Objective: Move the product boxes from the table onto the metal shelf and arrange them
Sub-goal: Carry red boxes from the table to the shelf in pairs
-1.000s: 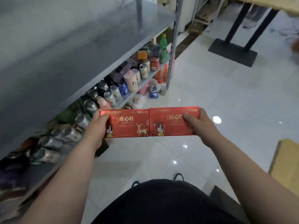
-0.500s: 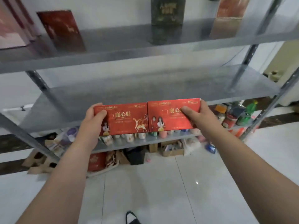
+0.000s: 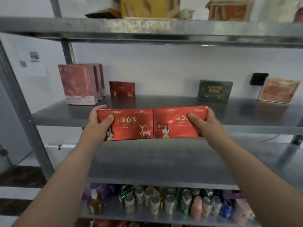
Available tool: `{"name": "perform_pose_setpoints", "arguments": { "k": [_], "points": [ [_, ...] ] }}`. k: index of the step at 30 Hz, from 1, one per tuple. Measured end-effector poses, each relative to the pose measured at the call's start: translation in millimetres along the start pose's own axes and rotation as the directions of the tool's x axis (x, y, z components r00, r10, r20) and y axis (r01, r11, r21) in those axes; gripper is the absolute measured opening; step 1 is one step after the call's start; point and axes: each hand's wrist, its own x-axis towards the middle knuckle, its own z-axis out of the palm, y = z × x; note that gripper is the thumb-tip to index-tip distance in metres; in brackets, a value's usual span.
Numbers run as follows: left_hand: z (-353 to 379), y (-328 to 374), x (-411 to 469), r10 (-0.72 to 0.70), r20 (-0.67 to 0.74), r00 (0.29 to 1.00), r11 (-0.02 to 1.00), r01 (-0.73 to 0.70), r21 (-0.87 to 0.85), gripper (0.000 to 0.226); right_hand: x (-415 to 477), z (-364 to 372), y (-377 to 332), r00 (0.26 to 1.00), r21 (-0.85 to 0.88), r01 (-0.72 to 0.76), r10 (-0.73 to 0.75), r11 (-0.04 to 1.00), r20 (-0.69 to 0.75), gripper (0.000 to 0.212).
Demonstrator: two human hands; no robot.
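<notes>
Left box (image 3: 129,124) and right box (image 3: 173,126), edges touching, before shelf (image 3: 164,102); left hand (image 3: 98,123), right hand (image 3: 205,124) clamped on outer ends.

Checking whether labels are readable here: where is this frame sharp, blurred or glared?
Head view: the left red cardboard product box and right red cardboard product box are sharpest, big gold characters legible, small print not; a glare spot sits on the right one. Head view: the grey metal top shelf edge and the drink cans below are smeared; wide-angle distortion leans the left grey upright.
</notes>
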Motion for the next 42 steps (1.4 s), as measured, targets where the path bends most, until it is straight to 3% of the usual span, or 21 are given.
{"name": "perform_pose_setpoints", "arguments": {
  "k": [4, 10, 15, 20, 22, 25, 26, 28, 30, 33, 42],
  "points": [
    [-14.4, 4.4, 46.1, 0.066, -0.003, 0.998, 0.998, -0.066, 0.020, 0.036, 37.5, 27.3, -14.4, 0.996, 0.039, 0.091, -0.092, 0.995, 0.022, 0.066],
    [-23.5, -9.4, 108.9, 0.114, 0.000, 0.993, 0.991, -0.114, 0.070, 0.041, 83.0, 66.7, -22.4, 0.991, -0.005, 0.135, -0.135, 0.991, 0.002, 0.046],
    [-16.3, -22.1, 153.4, 0.128, -0.003, 0.992, 0.967, -0.124, 0.222, 0.045, 126.1, 84.8, -7.6, 0.992, -0.044, 0.121, -0.120, 0.992, 0.026, 0.044],
    [-6.2, -33.1, 190.9, 0.240, 0.061, 0.969, 0.881, -0.243, 0.405, 0.047, 165.0, 97.9, 2.4, 0.994, -0.136, 0.099, -0.092, 0.986, 0.052, 0.045],
    [-1.7, -33.5, 206.0, 0.291, 0.096, 0.952, 0.788, -0.295, 0.541, 0.051, 181.3, 100.4, 9.3, 0.990, -0.163, 0.113, -0.098, 0.980, 0.098, 0.042],
    [6.5, -32.1, 223.0, 0.390, 0.229, 0.892, 0.448, -0.402, 0.799, 0.078, 207.0, 100.9, 12.6, 0.974, -0.276, 0.209, -0.173, 0.938, 0.149, 0.038],
    [11.5, -30.6, 226.6, 0.395, 0.298, 0.869, 0.323, -0.435, 0.841, 0.084, 215.1, 101.4, 11.4, 0.958, -0.374, 0.282, -0.236, 0.884, 0.164, 0.039],
    [24.6, -28.6, 232.7, 0.379, 0.398, 0.836, 0.106, -0.466, 0.878, 0.086, 228.4, 107.0, 8.5, 0.892, -0.581, 0.451, -0.359, 0.677, 0.274, 0.051],
    [35.8, -29.9, 240.9, 0.363, 0.428, 0.828, 0.005, -0.461, 0.887, 0.083, 235.4, 120.4, 5.6, 0.838, -0.709, 0.541, -0.365, 0.453, 0.406, 0.069],
    [43.6, -32.9, 258.8, 0.332, 0.404, 0.852, 0.013, -0.432, 0.902, 0.081, 252.0, 143.5, 3.6, 0.845, -0.800, 0.517, -0.332, 0.306, 0.419, 0.073],
    [60.5, -57.6, 309.8, 0.278, 0.289, 0.916, 0.130, -0.334, 0.934, 0.082, 317.3, 191.7, 23.3, 0.925, -0.871, 0.341, -0.291, 0.353, 0.245, 0.068]
  ]
}}
